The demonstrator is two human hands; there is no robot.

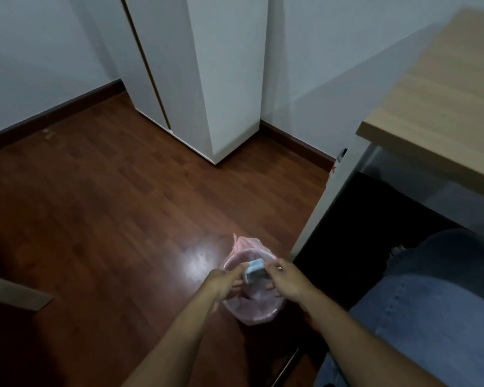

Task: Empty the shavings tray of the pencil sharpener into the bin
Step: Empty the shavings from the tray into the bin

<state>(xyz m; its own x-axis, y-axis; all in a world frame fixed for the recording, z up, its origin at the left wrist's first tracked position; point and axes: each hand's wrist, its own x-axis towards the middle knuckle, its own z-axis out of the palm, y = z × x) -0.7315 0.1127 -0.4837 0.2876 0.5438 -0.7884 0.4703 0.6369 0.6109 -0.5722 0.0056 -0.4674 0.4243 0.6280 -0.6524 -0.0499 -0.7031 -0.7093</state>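
A small bin lined with a pink plastic bag [252,311] stands on the wooden floor just left of the desk leg. Directly above its opening I hold a small light-blue pencil sharpener [254,270] between both hands. My left hand [224,283] grips its left end and my right hand [287,277] pinches its right end. Whether the shavings tray is pulled out of the body is too blurred to tell. The bag's knotted handle sticks up at the bin's far rim.
A light wood desk [442,101] with a white leg [327,196] rises at the right, dark space beneath it. My jeans-clad knee [430,303] is at lower right. A white cabinet [207,93] stands at the back against the wall. Dark wood floor [109,205] spreads left.
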